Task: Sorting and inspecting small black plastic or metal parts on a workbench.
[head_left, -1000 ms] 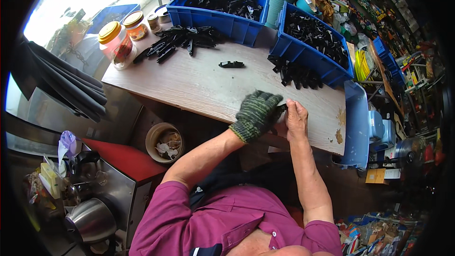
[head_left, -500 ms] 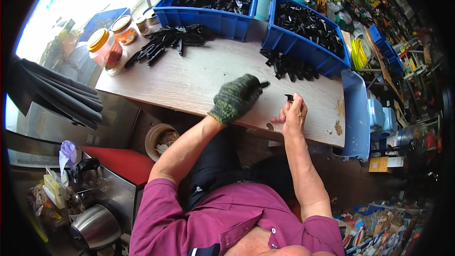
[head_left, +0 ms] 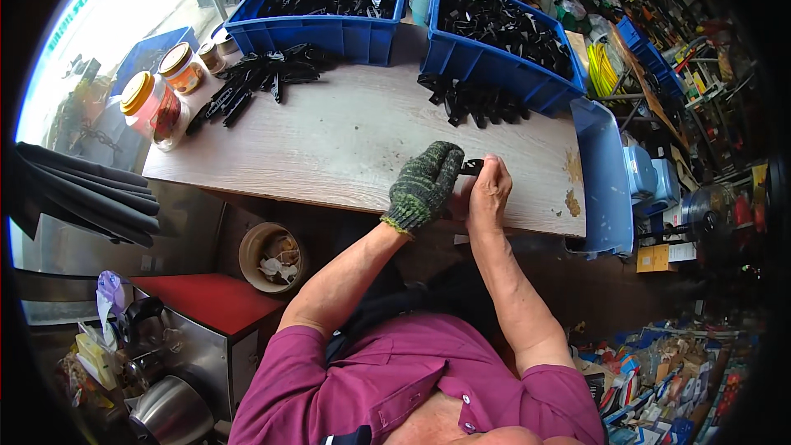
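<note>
Over the table's [head_left: 329, 148] near edge, the gloved left hand [head_left: 424, 185] and bare right hand [head_left: 488, 194] are both gripping a small black part [head_left: 471, 167], seemingly pressing it together, probably needing firm, aligned squeezing next.

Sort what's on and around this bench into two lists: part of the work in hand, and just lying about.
In the work:
small black part held between gloved left hand and bare right hand
black parts piles
blue bins

Lying about:
jars
brown bucket
metal kettle
</note>
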`<move>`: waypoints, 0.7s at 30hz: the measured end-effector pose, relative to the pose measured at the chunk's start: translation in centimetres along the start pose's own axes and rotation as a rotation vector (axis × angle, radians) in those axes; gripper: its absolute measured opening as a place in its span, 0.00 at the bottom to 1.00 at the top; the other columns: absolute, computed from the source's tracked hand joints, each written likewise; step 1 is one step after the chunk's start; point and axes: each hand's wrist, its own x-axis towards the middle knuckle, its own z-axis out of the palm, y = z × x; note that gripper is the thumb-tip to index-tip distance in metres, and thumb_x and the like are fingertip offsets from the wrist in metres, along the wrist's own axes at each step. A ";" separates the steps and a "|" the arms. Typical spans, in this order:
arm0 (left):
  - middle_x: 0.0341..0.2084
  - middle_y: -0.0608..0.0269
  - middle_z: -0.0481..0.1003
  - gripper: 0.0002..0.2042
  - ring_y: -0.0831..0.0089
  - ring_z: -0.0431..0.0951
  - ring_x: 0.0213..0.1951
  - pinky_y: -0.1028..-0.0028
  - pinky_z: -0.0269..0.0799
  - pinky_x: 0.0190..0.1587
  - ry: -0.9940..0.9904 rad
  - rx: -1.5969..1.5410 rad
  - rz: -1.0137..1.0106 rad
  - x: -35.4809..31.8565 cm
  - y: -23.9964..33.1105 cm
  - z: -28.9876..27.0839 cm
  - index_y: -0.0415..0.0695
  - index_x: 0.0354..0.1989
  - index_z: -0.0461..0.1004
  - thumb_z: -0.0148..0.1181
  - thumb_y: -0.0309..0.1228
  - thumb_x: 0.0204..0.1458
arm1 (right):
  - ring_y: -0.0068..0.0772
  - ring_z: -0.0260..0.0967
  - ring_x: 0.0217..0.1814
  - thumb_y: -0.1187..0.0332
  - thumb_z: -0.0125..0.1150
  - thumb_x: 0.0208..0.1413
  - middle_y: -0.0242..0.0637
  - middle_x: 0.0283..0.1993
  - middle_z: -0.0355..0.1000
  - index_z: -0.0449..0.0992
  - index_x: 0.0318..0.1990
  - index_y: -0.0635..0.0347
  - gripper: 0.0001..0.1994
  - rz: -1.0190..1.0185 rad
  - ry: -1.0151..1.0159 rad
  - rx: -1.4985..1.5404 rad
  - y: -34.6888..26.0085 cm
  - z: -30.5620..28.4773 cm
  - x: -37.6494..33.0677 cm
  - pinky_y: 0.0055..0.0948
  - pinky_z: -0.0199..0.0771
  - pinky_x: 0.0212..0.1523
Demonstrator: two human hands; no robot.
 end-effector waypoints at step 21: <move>0.42 0.50 0.78 0.13 0.50 0.79 0.40 0.57 0.73 0.44 0.293 0.355 0.328 0.4 0.0 2.1 0.41 0.51 0.74 0.52 0.33 0.64 | 0.22 0.50 0.19 0.64 0.49 0.65 0.28 0.18 0.52 0.62 0.25 0.61 0.16 -0.181 -0.061 -0.058 -1.3 0.7 -1.1 0.28 0.56 0.21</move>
